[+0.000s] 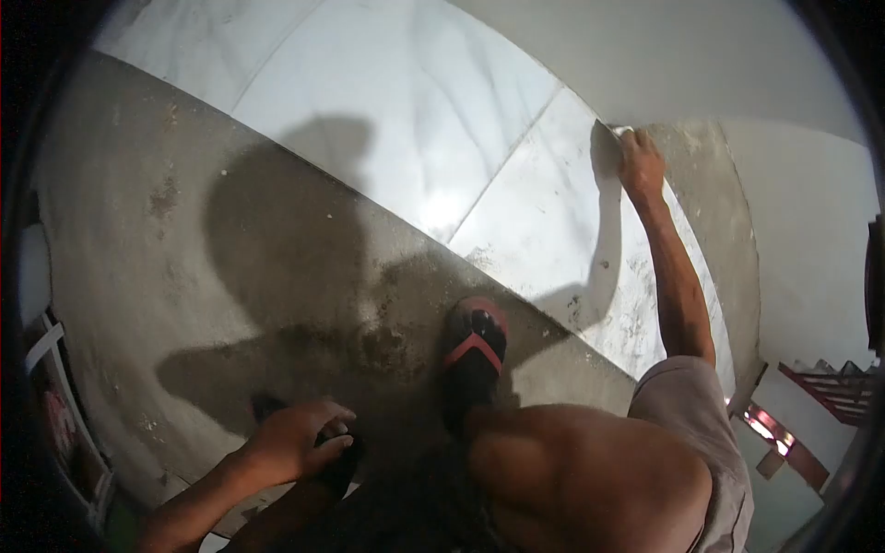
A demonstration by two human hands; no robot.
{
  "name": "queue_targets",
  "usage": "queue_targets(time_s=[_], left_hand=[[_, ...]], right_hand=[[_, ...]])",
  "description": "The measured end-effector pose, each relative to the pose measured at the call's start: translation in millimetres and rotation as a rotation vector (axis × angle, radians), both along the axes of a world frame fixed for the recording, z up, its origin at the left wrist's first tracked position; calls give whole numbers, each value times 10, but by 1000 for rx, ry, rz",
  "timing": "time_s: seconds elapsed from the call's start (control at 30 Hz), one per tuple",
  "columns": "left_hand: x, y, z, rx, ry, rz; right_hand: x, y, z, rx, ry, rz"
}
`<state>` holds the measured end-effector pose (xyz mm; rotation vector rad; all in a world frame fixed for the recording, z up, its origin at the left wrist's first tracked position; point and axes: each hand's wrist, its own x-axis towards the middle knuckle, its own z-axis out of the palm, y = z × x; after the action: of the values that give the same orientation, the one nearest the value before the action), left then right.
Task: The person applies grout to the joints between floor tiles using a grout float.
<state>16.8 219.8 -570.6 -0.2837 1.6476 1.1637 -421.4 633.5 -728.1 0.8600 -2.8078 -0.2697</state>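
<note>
My right hand (643, 168) reaches far out to the corner where the white marble-look tiles (525, 198) meet the wall. Its fingers are closed at the tile edge, over a small whitish bit that I cannot make out. My left hand (300, 441) hangs low beside my left leg, with loosely bent fingers, a gap at the thumb and nothing visible in it. My foot in a black and red flip-flop (476, 346) stands on the bare concrete floor (138, 249), just short of the tile edge.
A grey wall (664, 55) bounds the tiles, with a rough cement strip (705, 175) along its foot. Dirt smears mark the nearer tile. At far left leans a framed object (60, 405). Dark red slatted pieces (830, 387) stand at lower right. My shadow covers part of the floor.
</note>
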Motion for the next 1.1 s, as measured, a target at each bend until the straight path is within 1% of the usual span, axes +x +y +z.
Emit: queue_targets(time_s=[0.03,0.1,0.13,0.23,0.27,0.37,0.4,0.43,0.57,0.6,0.7,0.73,0.77,0.83,0.87,0.93,0.97,1.0,1.1], left_hand=[[7,0,18,0,-7,21],[69,21,55,10,-36,18],[61,23,42,1,-24,10],[37,46,47,-14,-35,-30],[29,47,54,-21,-47,-42],[25,59,68,-8,-51,-41],[24,64,75,0,-41,-38],[21,66,81,7,-29,-35],[27,59,110,17,-9,4],[24,64,131,15,-24,-18],[-8,83,135,7,-54,-38],[-6,90,130,8,-82,-20],[23,102,140,16,-123,-14],[37,133,148,22,-89,-75],[34,137,139,13,-58,-86],[34,143,149,4,-58,-73],[51,153,164,6,-70,-79],[53,164,170,26,-72,-89],[33,190,130,60,-25,-91]], right_hand=[[21,-20,8,-59,-9,-51],[190,-255,449,-169,-4,-125],[235,-294,606,-253,18,-68],[154,-195,820,-278,66,12],[123,-174,841,-184,26,-62],[136,-183,675,-84,28,-89],[19,27,319,-88,147,88],[12,26,163,33,33,25],[123,-186,331,-61,20,-29],[169,-155,387,-91,31,-49],[81,-121,315,-41,23,96],[25,-111,335,-59,-8,-16],[14,-101,193,-50,20,55],[-36,124,-20,-22,101,158],[39,-1,89,91,-35,69],[48,-175,305,-71,31,15],[103,-183,315,-146,49,-25],[115,-165,261,-77,-39,-129],[84,-77,126,-4,-29,26]])
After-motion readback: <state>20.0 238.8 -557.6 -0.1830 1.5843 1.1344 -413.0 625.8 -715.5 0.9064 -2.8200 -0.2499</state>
